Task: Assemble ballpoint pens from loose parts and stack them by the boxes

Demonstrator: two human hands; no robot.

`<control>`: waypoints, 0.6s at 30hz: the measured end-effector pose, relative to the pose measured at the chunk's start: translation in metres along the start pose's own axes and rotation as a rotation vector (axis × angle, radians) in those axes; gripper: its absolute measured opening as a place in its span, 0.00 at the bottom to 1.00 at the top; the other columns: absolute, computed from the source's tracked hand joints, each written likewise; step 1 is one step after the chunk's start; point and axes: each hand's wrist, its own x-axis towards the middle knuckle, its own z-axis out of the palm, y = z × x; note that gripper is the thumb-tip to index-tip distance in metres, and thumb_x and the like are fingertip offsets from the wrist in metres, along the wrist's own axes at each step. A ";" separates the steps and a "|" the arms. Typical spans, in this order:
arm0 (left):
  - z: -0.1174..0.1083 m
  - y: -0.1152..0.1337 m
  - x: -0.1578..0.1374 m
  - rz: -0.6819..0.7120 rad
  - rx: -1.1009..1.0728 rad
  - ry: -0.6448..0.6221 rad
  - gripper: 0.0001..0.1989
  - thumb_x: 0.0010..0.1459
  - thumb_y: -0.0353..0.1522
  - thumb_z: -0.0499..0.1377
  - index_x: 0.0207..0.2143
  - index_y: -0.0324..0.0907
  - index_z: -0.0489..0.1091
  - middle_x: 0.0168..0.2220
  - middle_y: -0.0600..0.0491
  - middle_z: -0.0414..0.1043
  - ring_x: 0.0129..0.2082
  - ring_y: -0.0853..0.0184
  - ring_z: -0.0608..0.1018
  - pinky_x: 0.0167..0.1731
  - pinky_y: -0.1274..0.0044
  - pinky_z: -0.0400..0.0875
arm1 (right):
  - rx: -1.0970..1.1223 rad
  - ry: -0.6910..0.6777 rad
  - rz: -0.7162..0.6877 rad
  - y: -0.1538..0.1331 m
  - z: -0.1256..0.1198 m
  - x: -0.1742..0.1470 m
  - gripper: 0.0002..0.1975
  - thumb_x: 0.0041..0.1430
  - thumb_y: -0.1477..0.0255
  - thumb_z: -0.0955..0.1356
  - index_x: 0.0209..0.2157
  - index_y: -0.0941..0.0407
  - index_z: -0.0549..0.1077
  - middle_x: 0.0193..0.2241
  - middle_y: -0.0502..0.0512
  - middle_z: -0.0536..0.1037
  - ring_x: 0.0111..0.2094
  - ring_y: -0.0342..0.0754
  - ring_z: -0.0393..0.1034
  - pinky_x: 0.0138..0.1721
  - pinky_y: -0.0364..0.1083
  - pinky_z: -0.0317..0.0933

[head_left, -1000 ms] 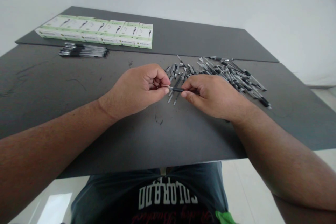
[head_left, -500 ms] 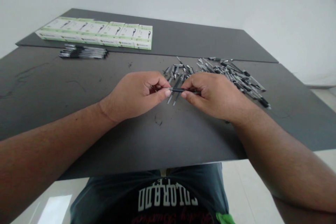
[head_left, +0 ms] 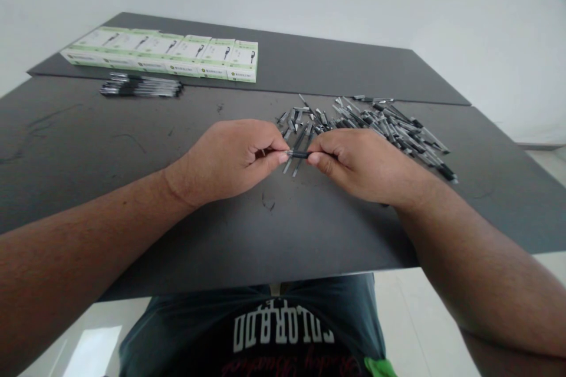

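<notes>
A pen with a black grip lies level between my two hands, above the grey table. My left hand pinches its left end between thumb and forefinger. The pen's right part is gripped by my right hand, whose thumb and fingers hide that end. Just behind and below the pen, a few thin refills lie on the table. Beyond them sit small caps or tips, too small to tell which. A heap of pen parts spreads out behind my right hand.
Along the back left stands a row of white and green boxes with a pen printed on them. In front of it lies a bundle of pens. The table's front edge runs close to my lap.
Both hands stay on the pen, with only a slight shift. My right hand's fingers have closed in a little, and the pen's right end no longer shows past them.
</notes>
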 end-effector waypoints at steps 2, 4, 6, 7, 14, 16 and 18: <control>0.000 0.000 0.000 0.004 0.010 -0.004 0.13 0.74 0.40 0.59 0.42 0.48 0.83 0.40 0.50 0.88 0.44 0.58 0.86 0.47 0.69 0.76 | 0.016 0.012 0.016 -0.001 0.000 0.000 0.14 0.79 0.65 0.68 0.46 0.54 0.86 0.39 0.58 0.89 0.40 0.54 0.79 0.44 0.49 0.64; 0.000 -0.001 0.000 0.004 0.016 0.000 0.13 0.73 0.40 0.59 0.42 0.48 0.83 0.40 0.50 0.88 0.43 0.57 0.86 0.47 0.68 0.76 | 0.047 0.048 0.057 -0.001 0.001 -0.001 0.10 0.75 0.66 0.70 0.45 0.54 0.85 0.38 0.56 0.88 0.38 0.52 0.79 0.43 0.48 0.63; -0.001 -0.001 0.000 0.001 0.021 0.000 0.13 0.73 0.40 0.59 0.42 0.48 0.83 0.40 0.50 0.87 0.43 0.57 0.86 0.47 0.68 0.77 | 0.076 0.080 0.095 -0.002 0.001 -0.002 0.07 0.72 0.67 0.73 0.44 0.54 0.84 0.36 0.53 0.87 0.36 0.50 0.77 0.41 0.48 0.62; -0.001 -0.002 0.000 0.002 0.023 -0.002 0.13 0.73 0.40 0.59 0.42 0.48 0.83 0.40 0.50 0.87 0.43 0.57 0.86 0.47 0.68 0.77 | 0.079 0.089 0.102 -0.002 0.001 -0.002 0.06 0.71 0.67 0.74 0.44 0.54 0.83 0.35 0.52 0.86 0.35 0.50 0.76 0.40 0.47 0.62; -0.002 -0.001 -0.002 0.031 0.032 -0.015 0.14 0.75 0.40 0.57 0.43 0.47 0.82 0.41 0.49 0.87 0.45 0.56 0.87 0.48 0.67 0.76 | 0.011 0.029 0.019 0.000 -0.001 0.000 0.13 0.78 0.64 0.69 0.44 0.54 0.85 0.36 0.55 0.86 0.36 0.51 0.76 0.41 0.48 0.61; -0.002 0.000 -0.002 0.039 0.033 -0.022 0.14 0.75 0.40 0.56 0.43 0.47 0.82 0.42 0.49 0.87 0.46 0.56 0.87 0.50 0.68 0.77 | 0.009 0.007 0.010 0.000 -0.001 0.000 0.16 0.80 0.62 0.68 0.44 0.54 0.86 0.36 0.56 0.87 0.37 0.52 0.77 0.42 0.49 0.61; -0.002 0.000 -0.002 0.049 0.029 -0.028 0.14 0.75 0.39 0.56 0.43 0.48 0.82 0.42 0.49 0.87 0.47 0.57 0.87 0.51 0.68 0.77 | 0.021 -0.001 0.019 0.000 -0.001 0.000 0.16 0.80 0.62 0.68 0.44 0.54 0.86 0.36 0.56 0.87 0.37 0.52 0.77 0.42 0.48 0.62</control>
